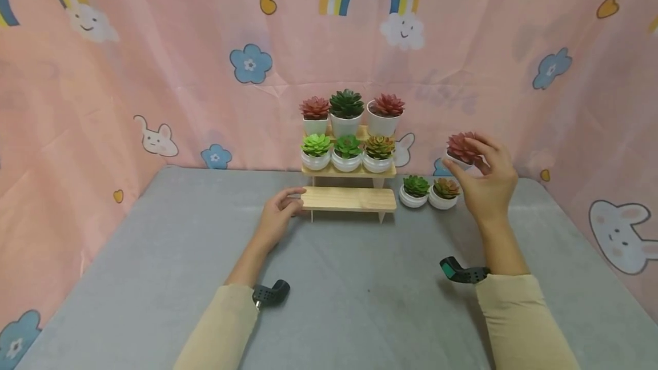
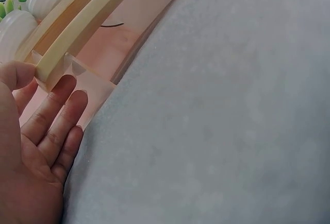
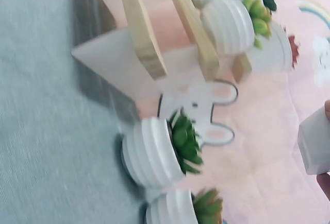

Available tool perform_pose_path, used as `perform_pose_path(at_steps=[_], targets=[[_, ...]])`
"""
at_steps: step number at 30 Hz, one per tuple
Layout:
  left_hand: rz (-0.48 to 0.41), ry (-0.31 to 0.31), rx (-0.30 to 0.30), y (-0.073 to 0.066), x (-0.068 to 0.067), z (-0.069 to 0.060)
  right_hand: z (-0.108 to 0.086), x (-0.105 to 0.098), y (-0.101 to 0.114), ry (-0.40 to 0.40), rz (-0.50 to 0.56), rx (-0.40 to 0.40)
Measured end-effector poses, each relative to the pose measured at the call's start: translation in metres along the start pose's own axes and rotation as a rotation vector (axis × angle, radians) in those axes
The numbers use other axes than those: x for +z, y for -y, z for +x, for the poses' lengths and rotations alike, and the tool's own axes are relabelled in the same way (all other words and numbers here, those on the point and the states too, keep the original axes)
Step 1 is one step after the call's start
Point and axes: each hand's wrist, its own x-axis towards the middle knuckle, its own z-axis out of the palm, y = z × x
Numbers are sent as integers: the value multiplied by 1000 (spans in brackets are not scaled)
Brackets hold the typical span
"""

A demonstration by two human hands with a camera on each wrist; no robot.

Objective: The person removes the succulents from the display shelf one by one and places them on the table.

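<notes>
In the head view a three-tier wooden stand (image 1: pixel 348 199) has potted succulents on its top and middle shelves, while the lowest shelf is bare. My left hand (image 1: pixel 277 217) grips the left end of that lowest shelf, thumb and fingers around the board's end (image 2: pixel 51 65). To the right of the stand, my right hand (image 1: pixel 488 181) holds a red succulent (image 1: pixel 462 147) in a white pot (image 3: pixel 315 140) above the table. Below it, a green succulent (image 1: pixel 415 186) and an orange-green succulent (image 1: pixel 445 189) stand side by side in ribbed white pots.
A grey cloth covers the table (image 1: pixel 360 301). Behind it hangs a pink curtain (image 1: pixel 205 101) with rainbows, flowers and rabbits. The top shelf bears red and dark green succulents (image 1: pixel 346 104); the middle shelf bears three smaller ones in round pots (image 1: pixel 347 162).
</notes>
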Motion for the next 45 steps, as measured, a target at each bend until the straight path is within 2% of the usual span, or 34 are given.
perform_pose_path(at_steps=[8,16,26,34,38,45], targets=[[-20,9,-16,-3,-1,-2,1,-15,-14,-69,-28,98],[19,3,-9,-1,-1,-1,-7,-28,-37,-111,-144,307],[-1,24,10,0,-2,0,-23,-29,-64,-37,-208,367],[5,10,-2,1,0,1,-39,-28,-85,46,-249,407],[7,0,-3,0,0,0,-47,-29,-91,96,-234,455],[24,-2,-3,-1,0,-1,-53,-30,-98,133,-207,477]])
